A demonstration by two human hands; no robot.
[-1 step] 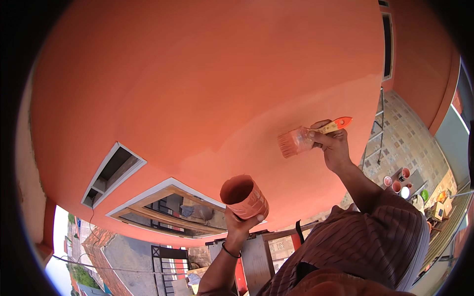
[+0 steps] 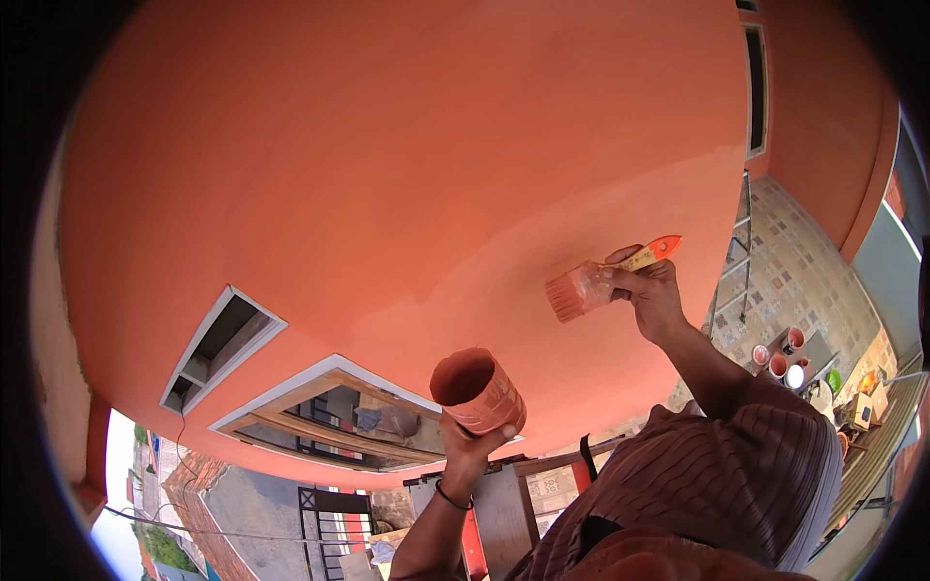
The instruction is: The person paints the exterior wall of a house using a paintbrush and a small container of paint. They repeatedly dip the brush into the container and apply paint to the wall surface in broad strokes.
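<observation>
The right hand (image 2: 651,290), arm raised, grips a paintbrush (image 2: 601,281) against the orange wall (image 2: 407,174); the left hand (image 2: 470,441), lower, clasps a paint-smeared cup (image 2: 480,390).

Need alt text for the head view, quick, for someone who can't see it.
The right hand holds a flat paintbrush against an orange wall, while the left hand holds up a paint-smeared cup. Grey-framed window openings sit lower left.

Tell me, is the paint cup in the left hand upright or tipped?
Tipped. The paint cup leans in the left hand, with its open mouth turned toward the camera, showing the inside.
</observation>
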